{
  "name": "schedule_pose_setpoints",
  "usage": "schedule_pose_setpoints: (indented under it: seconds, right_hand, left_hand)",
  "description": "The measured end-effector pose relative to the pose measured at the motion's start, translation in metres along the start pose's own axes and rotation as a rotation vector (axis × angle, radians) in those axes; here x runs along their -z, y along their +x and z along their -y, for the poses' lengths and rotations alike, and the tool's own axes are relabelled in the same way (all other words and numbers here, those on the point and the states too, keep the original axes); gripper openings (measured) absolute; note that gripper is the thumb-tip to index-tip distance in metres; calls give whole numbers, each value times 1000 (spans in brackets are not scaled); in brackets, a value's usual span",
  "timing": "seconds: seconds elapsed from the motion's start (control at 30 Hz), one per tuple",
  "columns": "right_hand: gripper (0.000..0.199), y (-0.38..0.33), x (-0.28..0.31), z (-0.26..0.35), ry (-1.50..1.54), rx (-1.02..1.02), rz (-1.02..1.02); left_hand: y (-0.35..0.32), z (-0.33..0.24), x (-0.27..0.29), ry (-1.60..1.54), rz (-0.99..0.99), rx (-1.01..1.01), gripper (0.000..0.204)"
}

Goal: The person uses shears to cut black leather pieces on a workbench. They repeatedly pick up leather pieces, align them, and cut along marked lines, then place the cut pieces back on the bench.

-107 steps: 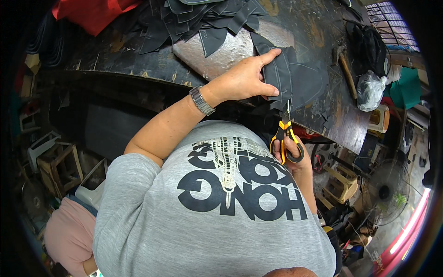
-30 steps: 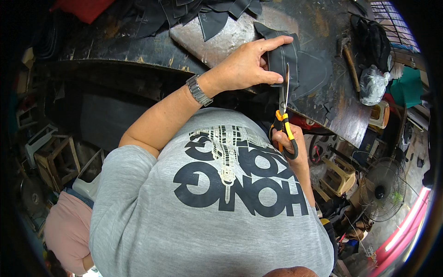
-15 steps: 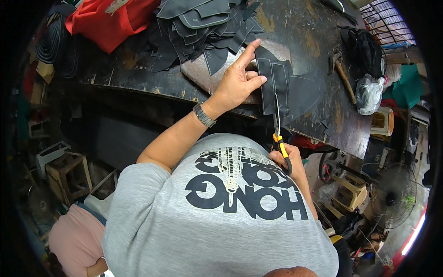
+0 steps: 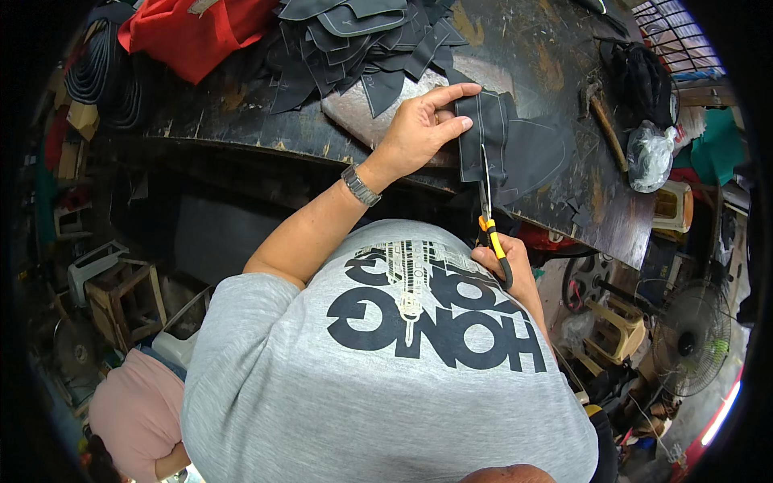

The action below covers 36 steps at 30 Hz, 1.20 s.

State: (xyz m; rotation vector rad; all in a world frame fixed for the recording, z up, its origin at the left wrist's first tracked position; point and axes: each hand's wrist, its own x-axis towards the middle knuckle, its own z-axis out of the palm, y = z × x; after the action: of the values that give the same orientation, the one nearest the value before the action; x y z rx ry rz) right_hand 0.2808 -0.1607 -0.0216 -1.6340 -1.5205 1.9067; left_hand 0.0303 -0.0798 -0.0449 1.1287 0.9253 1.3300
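Note:
A dark grey sheet (image 4: 481,129) with pale marked outlines hangs partly over the table's near edge. My left hand (image 4: 423,130) pinches its upper left side between thumb and fingers. From below, my right hand (image 4: 510,259) grips a pair of scissors (image 4: 489,221) with yellow and black handles. The blades point away from me and lie along the sheet, close to a pale line. Beneath and to the right spreads another dark piece (image 4: 531,157) with a curved outline. Some of my right fingers are hidden behind the scissors' handles.
Cut dark pieces (image 4: 354,48) are heaped at the back of the worn table (image 4: 547,48), beside a red bag (image 4: 189,36). A hammer (image 4: 605,129) and a clear plastic bag (image 4: 649,157) lie at the right. A fan (image 4: 687,344) stands lower right; a person in pink (image 4: 137,410) is lower left.
My left hand's raised forefinger has come down onto the sheet's top edge. The sheet and scissors sit slightly higher in view, and the blades reach a little farther up the sheet.

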Motion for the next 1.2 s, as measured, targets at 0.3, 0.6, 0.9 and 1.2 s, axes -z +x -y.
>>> schedule_pose_setpoints:
  seconds: [0.3,0.6,0.9,1.2]
  right_hand:
    - [27,3,-2,1,67,-24,4]
    - [31,7,-4,5,14,-10,-5]
    - [31,13,-13,1,59,15,-41]
    - [31,18,-11,-1,36,62,-43]
  left_hand:
    - [0,-6,-5,-208,89,-34,80]
    - [3,-3,-4,-224,38,-100,74]
    - [-5,-7,-9,333,120,-99,57]
    - [-1,-2,-9,243,81,-116,63]
